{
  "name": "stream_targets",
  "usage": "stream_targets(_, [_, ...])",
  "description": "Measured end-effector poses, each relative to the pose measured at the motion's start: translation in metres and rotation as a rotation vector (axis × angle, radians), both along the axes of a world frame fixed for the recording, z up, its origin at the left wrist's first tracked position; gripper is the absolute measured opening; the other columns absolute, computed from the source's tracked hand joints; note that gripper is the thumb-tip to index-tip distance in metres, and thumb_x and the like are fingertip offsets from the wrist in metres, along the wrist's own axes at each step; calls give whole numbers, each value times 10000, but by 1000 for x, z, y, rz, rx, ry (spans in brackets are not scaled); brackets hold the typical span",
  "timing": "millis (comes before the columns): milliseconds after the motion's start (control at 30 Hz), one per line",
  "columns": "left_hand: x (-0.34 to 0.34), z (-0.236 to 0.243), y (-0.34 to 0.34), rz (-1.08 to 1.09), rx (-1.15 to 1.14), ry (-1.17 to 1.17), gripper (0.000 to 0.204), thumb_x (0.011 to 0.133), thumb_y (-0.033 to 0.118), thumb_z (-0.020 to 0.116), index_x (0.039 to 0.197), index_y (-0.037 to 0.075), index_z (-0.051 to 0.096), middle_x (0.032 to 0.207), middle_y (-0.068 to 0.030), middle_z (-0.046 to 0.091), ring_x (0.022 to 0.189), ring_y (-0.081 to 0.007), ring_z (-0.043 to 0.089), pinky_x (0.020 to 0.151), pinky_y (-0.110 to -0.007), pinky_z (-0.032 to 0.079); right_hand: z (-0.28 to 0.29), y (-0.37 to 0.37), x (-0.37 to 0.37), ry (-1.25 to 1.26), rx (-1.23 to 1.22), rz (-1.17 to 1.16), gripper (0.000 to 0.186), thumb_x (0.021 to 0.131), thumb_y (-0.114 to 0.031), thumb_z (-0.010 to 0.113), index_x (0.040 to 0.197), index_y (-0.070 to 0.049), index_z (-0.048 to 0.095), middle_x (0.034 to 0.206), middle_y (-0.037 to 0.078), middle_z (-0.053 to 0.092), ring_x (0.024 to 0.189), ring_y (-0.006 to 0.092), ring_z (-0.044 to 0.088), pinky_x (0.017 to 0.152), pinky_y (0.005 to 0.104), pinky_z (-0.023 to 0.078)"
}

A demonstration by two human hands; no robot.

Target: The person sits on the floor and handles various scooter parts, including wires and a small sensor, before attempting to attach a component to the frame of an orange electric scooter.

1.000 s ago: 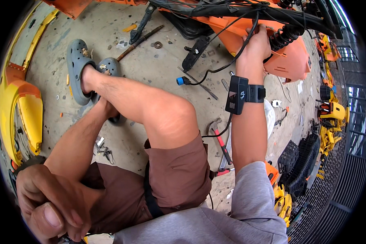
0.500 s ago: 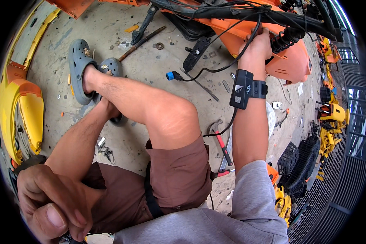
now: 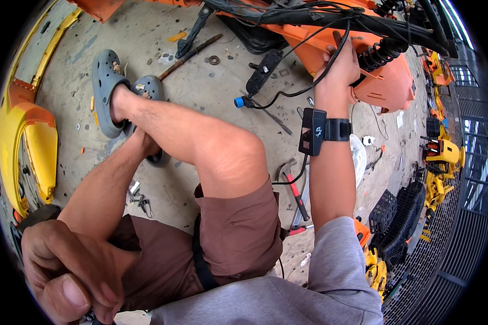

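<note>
At the upper right my right hand [image 3: 339, 67] is closed around a black cable [image 3: 287, 93], close against the orange body panel [image 3: 303, 40] of a vehicle. The panel and the cable partly hide its fingers. A blue-ended connector [image 3: 239, 102] hangs from the cable's loose end, beside a black pedal-like part [image 3: 264, 72]. My left hand [image 3: 65, 265] is large in the lower left, its fingers curled and thumb bent; whatever lies in them is hidden. A black boxy device [image 3: 312, 131] is strapped to my right wrist.
A black frame tube [image 3: 320, 20] with bundled wires crosses the top, near a coil spring [image 3: 382, 54]. On the floor lie a red-handled hammer [image 3: 295, 189], a rusty rod [image 3: 192, 57] and a metal washer [image 3: 214, 60]. Yellow panels [image 3: 40, 157] stand left; black crates [image 3: 398, 216] right.
My right hand and forearm have shifted slightly left and turned a little. The blue-ended connector has swung to the right. My left hand is nearly unchanged.
</note>
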State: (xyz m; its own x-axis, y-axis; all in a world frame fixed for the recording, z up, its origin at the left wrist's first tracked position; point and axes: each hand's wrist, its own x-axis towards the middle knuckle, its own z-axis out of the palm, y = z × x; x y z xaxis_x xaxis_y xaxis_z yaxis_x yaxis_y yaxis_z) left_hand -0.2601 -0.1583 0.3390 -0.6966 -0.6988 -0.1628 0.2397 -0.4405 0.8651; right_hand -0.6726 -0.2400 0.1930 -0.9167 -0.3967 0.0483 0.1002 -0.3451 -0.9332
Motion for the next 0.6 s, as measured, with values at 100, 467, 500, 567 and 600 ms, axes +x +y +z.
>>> stream_targets(100, [0, 0, 3, 35, -1, -17, 200, 941, 122, 525, 815, -17, 455, 533, -94, 510, 336, -110, 468, 347, -231, 456, -3, 3, -1, -73, -51, -23, 205, 946, -166, 536, 1019, 21, 577, 834, 78, 637, 593, 118, 555, 473, 240, 421])
stream_targets(467, [33, -11, 3, -60, 30, -15, 180, 978, 151, 474, 899, -6, 437, 615, -153, 596, 404, -178, 565, 380, -259, 493, 11, -18, -37, -275, -294, -119, 215, 957, -224, 488, 1018, -18, 483, 884, 82, 647, 591, 180, 578, 430, 256, 390])
stream_targets(500, [37, -14, 1, -78, 55, 15, 171, 980, 143, 469, 902, -6, 439, 621, -161, 601, 416, -188, 576, 384, -269, 500, 11, -19, -37, -262, -284, -128, 213, 955, -220, 491, 1025, -19, 487, 881, 84, 649, 591, 183, 585, 429, 255, 391])
stream_targets(567, [37, -14, 0, -88, 58, 7, 150, 981, 124, 460, 909, -6, 445, 625, -175, 607, 444, -207, 600, 396, -292, 517, 9, -21, -36, -245, -267, -145, 209, 951, -211, 497, 1038, -21, 494, 875, 88, 653, 591, 190, 597, 426, 253, 392])
stream_targets(600, [37, -14, -2, -120, 53, 17, 146, 980, 119, 461, 908, -7, 446, 619, -177, 606, 443, -211, 602, 399, -299, 522, 8, -22, -34, -241, -259, -153, 208, 949, -206, 501, 1045, -21, 498, 873, 90, 655, 591, 193, 604, 425, 252, 393])
